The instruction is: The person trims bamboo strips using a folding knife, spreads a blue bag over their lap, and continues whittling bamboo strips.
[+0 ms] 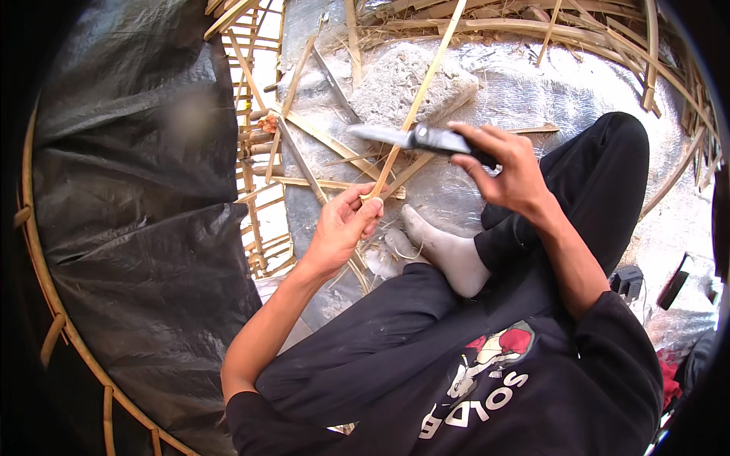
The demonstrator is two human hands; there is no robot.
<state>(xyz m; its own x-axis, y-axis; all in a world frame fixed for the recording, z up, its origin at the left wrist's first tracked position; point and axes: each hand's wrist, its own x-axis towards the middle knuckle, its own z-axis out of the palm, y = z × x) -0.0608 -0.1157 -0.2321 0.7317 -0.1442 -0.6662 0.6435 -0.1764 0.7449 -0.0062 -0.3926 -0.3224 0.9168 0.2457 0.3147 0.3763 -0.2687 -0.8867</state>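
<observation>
A long thin bamboo strip [420,87] ran up and away from the person's lap, its near end pinched between the thumb and fingers of the left hand [344,224]. The right hand [508,169] had its fingers wrapped tight round the dark handle of a knife [414,137], whose grey blade lay across the strip just above the left hand. A white-socked foot [445,249] rested below the hands. Split bamboo pieces [323,140] littered the silvery sheet [525,95] on the floor, with a black tarp [137,190] on the left.
</observation>
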